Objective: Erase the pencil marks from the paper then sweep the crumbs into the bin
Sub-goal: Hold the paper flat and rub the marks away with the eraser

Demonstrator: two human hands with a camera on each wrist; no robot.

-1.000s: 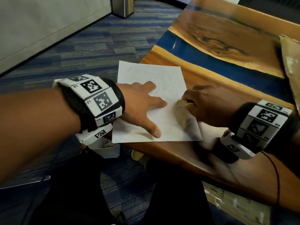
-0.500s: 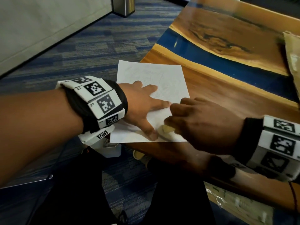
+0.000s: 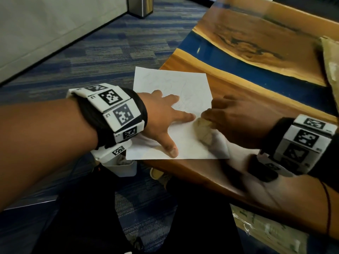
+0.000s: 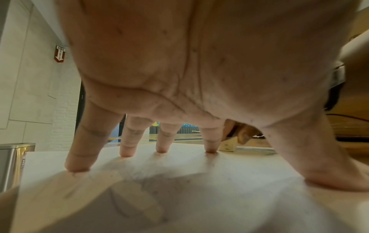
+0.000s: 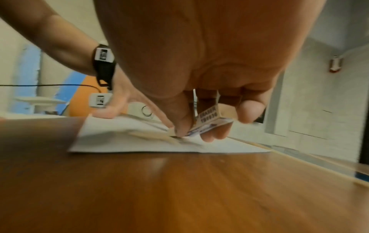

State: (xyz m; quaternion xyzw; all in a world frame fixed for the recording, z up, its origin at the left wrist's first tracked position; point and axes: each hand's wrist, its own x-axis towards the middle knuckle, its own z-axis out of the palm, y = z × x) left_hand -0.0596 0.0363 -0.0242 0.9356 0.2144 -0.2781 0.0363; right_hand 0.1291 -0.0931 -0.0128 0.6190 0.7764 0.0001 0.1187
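Observation:
A white sheet of paper (image 3: 170,85) with faint pencil lines lies at the near left corner of the wooden table (image 3: 238,92), its left part overhanging the edge. My left hand (image 3: 165,121) lies flat on it, fingers spread and pressing the paper (image 4: 179,181) down. My right hand (image 3: 233,118) grips a pale eraser (image 3: 200,123) and holds its end on the sheet just right of my left index finger. In the right wrist view the eraser (image 5: 209,118) sits in a printed sleeve, pinched between thumb and fingers, on the paper (image 5: 139,141).
A small white bin (image 3: 124,165) stands on the carpet below the table corner, under my left wrist. A steel trash can (image 3: 140,6) is far back on the floor. Brown cardboard (image 3: 330,66) lies at the table's right edge. A blue resin band (image 3: 256,63) crosses the tabletop.
My right hand slid the eraser down to the sheet's near edge, then back up toward the middle, by my left index finger. My left hand stayed pressed on the paper.

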